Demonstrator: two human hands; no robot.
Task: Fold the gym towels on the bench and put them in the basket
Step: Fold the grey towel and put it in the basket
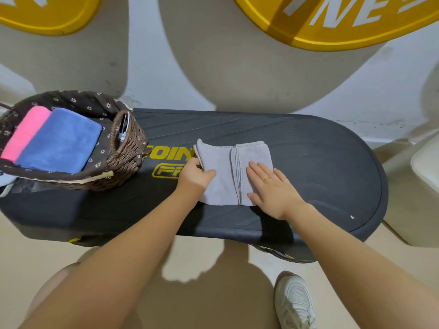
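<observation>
A grey towel (221, 172) lies partly folded in the middle of the black bench (320, 167), its right part doubled over. My left hand (193, 176) grips the towel's left edge, thumb on top and fingers under the cloth. My right hand (273, 188) lies flat with straight fingers on the folded right part. At the bench's left end stands a wicker basket (128, 148) with a brown flowered lining. Inside it lie a folded blue towel (61, 141) and a folded pink towel (26, 131).
The bench stands against a white wall with yellow signs (332, 20). A pale cushioned seat (425, 167) is at the right edge. My white shoe (294, 302) is on the beige floor in front of the bench. The bench's right half is bare.
</observation>
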